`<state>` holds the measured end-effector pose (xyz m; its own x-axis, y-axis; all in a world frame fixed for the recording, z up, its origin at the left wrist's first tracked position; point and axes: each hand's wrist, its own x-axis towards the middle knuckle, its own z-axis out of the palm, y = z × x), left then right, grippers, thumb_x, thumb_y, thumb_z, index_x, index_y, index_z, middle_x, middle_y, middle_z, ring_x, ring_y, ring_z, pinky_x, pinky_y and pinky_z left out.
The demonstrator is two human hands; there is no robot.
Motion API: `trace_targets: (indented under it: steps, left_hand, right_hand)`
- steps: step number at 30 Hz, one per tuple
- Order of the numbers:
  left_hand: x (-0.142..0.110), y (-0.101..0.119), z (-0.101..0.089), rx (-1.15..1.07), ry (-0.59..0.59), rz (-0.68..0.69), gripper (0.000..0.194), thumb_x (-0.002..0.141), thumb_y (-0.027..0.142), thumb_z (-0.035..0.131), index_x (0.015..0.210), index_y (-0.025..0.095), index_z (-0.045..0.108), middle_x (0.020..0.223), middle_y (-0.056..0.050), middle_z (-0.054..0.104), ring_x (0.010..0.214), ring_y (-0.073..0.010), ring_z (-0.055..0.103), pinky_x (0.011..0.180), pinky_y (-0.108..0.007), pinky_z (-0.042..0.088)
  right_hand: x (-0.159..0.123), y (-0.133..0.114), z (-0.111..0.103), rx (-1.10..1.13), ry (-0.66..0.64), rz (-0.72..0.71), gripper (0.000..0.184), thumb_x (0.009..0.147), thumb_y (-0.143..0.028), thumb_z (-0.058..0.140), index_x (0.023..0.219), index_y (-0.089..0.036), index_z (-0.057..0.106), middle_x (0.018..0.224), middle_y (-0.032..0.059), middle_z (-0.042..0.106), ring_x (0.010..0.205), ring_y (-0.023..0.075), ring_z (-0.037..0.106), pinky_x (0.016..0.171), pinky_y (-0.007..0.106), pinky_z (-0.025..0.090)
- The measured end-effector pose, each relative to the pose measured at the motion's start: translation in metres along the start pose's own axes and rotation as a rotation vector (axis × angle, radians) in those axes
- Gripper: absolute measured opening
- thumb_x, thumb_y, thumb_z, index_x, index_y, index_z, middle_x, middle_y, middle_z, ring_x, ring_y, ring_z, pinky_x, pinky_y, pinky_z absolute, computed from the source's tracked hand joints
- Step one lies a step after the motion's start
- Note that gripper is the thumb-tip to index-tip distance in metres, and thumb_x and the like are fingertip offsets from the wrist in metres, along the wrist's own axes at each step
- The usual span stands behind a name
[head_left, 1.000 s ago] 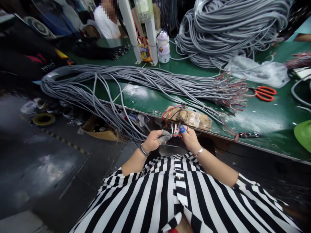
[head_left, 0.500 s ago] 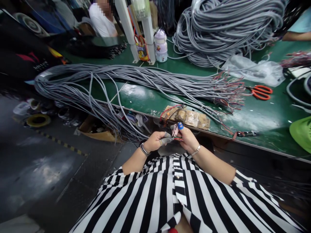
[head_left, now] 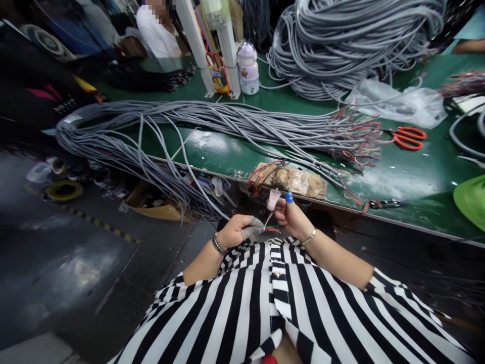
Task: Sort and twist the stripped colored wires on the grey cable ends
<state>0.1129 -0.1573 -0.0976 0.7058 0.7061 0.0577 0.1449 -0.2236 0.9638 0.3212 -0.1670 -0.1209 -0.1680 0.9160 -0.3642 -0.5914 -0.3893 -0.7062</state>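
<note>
My left hand, its thumb and finger covered in grey, is closed around the end of a grey cable. Thin red and green wires stick out past its fingertips. Up and to the right, my right hand has a blue wrap on its raised thumb. Its curled fingers hold a small pink clip-like tool. A pale strand stretches between this tool and the wire end at my left hand.
A taped wooden block sits on the edge of the green table, before a long bundle of grey cables. Orange-handled scissors, a plastic bag, a bottle and a cable coil lie beyond. A person is behind.
My right hand has tilted back with the pink tool, drawing it up and away from the wires. My left hand has dropped slightly left and down, still on the cable.
</note>
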Motion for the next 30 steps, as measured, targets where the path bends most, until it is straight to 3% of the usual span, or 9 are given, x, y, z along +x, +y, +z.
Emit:
trace_targets:
  steps: [7, 13, 17, 20, 24, 30]
  left_hand:
    - [-0.013, -0.001, -0.001, 0.081, 0.071, 0.048, 0.034, 0.087, 0.043, 0.06, 0.085, 0.01, 0.07, 0.07, -0.007, 0.069, 0.059, -0.0112, 0.061, 0.058, -0.02, 0.05]
    - [0.0, 0.002, -0.005, 0.107, 0.11, 0.077, 0.032, 0.084, 0.042, 0.064, 0.085, 0.011, 0.072, 0.072, -0.008, 0.071, 0.062, -0.0128, 0.064, 0.061, -0.022, 0.052]
    - [0.013, -0.001, -0.007, 0.046, 0.131, 0.038, 0.034, 0.082, 0.044, 0.066, 0.087, 0.01, 0.072, 0.074, -0.007, 0.07, 0.058, -0.0104, 0.06, 0.056, -0.02, 0.05]
    - [0.02, -0.005, -0.006, -0.026, 0.137, 0.004, 0.034, 0.081, 0.043, 0.067, 0.087, 0.01, 0.071, 0.071, -0.006, 0.068, 0.054, -0.0084, 0.057, 0.052, -0.019, 0.048]
    - [0.025, -0.007, -0.005, -0.107, 0.128, -0.023, 0.038, 0.08, 0.047, 0.068, 0.084, 0.01, 0.07, 0.068, -0.005, 0.066, 0.052, -0.0076, 0.055, 0.051, -0.018, 0.046]
    - [0.032, -0.013, -0.003, -0.112, 0.104, -0.014, 0.039, 0.08, 0.048, 0.067, 0.087, 0.01, 0.069, 0.067, -0.003, 0.063, 0.054, -0.0076, 0.053, 0.053, -0.019, 0.045]
  right_hand:
    - [-0.003, -0.001, -0.011, -0.109, -0.053, 0.044, 0.061, 0.073, -0.077, 0.054, 0.07, -0.016, 0.057, 0.048, -0.0061, 0.036, 0.04, 0.0034, 0.011, 0.038, 0.02, 0.004]
    - [-0.005, -0.011, 0.001, -0.154, -0.08, 0.031, 0.058, 0.071, -0.074, 0.059, 0.074, -0.016, 0.057, 0.063, -0.0015, 0.051, 0.042, 0.0021, 0.016, 0.039, 0.019, 0.003]
    - [-0.004, -0.018, 0.01, -0.197, -0.084, 0.001, 0.05, 0.071, -0.066, 0.066, 0.072, -0.017, 0.055, 0.052, -0.0079, 0.034, 0.041, 0.0031, 0.017, 0.039, 0.019, 0.006]
    - [-0.003, -0.015, 0.011, -0.225, -0.035, -0.058, 0.048, 0.071, -0.063, 0.068, 0.07, -0.018, 0.054, 0.051, -0.0086, 0.031, 0.041, 0.0033, 0.016, 0.039, 0.019, 0.008]
    - [0.0, -0.006, 0.008, -0.251, 0.086, -0.196, 0.055, 0.07, -0.072, 0.062, 0.065, -0.018, 0.053, 0.047, -0.0075, 0.032, 0.041, 0.0044, 0.017, 0.038, 0.02, 0.01]
    - [0.01, -0.003, 0.008, -0.067, -0.014, -0.061, 0.055, 0.068, -0.07, 0.067, 0.074, -0.016, 0.061, 0.051, -0.0046, 0.042, 0.043, 0.0045, 0.024, 0.036, 0.018, 0.012]
